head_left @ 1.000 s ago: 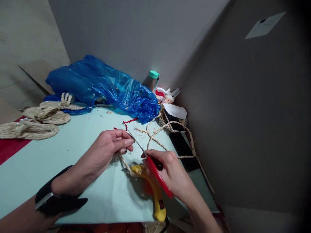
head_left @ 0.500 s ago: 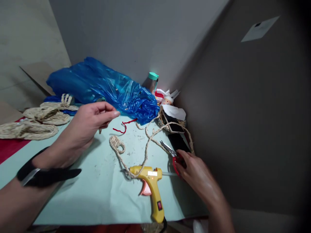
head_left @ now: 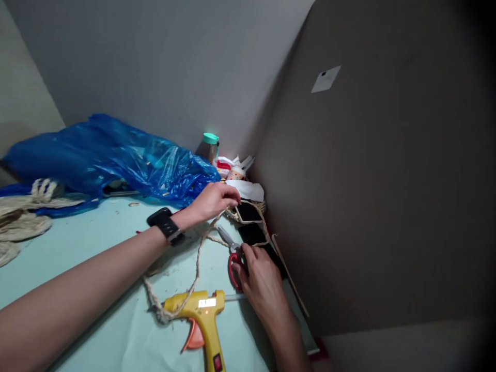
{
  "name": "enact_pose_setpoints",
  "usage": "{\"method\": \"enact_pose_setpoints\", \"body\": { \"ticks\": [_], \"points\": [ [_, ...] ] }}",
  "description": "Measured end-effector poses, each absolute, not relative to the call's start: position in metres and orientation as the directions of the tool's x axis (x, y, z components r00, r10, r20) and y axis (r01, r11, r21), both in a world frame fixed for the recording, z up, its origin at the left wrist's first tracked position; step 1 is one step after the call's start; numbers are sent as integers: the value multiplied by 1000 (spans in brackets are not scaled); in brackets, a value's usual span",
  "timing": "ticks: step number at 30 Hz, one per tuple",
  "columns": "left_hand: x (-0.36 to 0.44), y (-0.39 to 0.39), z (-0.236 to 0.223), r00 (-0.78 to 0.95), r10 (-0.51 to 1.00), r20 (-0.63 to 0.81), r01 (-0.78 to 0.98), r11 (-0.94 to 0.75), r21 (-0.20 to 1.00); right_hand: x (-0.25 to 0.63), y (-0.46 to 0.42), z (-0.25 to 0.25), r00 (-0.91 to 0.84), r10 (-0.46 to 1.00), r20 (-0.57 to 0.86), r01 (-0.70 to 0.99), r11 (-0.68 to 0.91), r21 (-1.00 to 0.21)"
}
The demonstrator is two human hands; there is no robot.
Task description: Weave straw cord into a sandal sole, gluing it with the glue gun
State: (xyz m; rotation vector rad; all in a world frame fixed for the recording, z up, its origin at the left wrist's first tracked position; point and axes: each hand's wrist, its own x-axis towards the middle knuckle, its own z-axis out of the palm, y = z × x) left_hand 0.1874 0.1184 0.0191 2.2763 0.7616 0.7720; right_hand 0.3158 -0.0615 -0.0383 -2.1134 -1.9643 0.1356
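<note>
My left hand (head_left: pixel 217 200) reaches over the table to the edge of a woven basket (head_left: pixel 265 206). Its fingers are curled down and together beside the braided rope (head_left: pixel 199 256) and a phone (head_left: pixel 248 212); anything between the fingertips is hidden. The red-handled scissors (head_left: pixel 233 268) are in my right hand (head_left: pixel 263 276), whose thumb and fingers are at the handles. Their blades point away from me and are close together. Part of the rope lies across the nozzle end of a yellow glue gun (head_left: pixel 207 315), near my right hand. My left forearm covers some of the rope.
A large blue plastic bag (head_left: pixel 116 155) lies along the back wall. Behind the basket are a bottle with a green lid (head_left: pixel 210 139) and a paper cup (head_left: pixel 236 173). A dark flat object (head_left: pixel 251 234) sits beside the scissors. Woven rope pieces (head_left: pixel 27 222) are at the left.
My left hand has moved right and farther away, to the basket. My right hand stays at the scissors. The view has turned right, so the things on the table appear farther left.
</note>
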Motion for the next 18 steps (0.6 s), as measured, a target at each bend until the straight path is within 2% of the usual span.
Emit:
{"method": "enact_pose_setpoints", "body": {
  "ticks": [4, 10, 14, 18],
  "points": [
    [245, 131, 14, 756, 539, 371, 244, -758, 605, 312, -61, -46, 60, 983, 172, 968, -16, -249],
    [299, 145, 15, 792, 410, 452, 143, -845, 516, 316, -62, -49, 35, 955, 294, 963, 47, -266],
    [298, 128, 29, 721, 426, 547, 114, -851, 513, 323, -64, -48, 38, 928, 370, 949, 83, -305],
    [257, 68, 63, 628, 432, 648, 48, -852, 521, 326, -66, -51, 52, 899, 435, 925, 121, -360]
  ]
}}
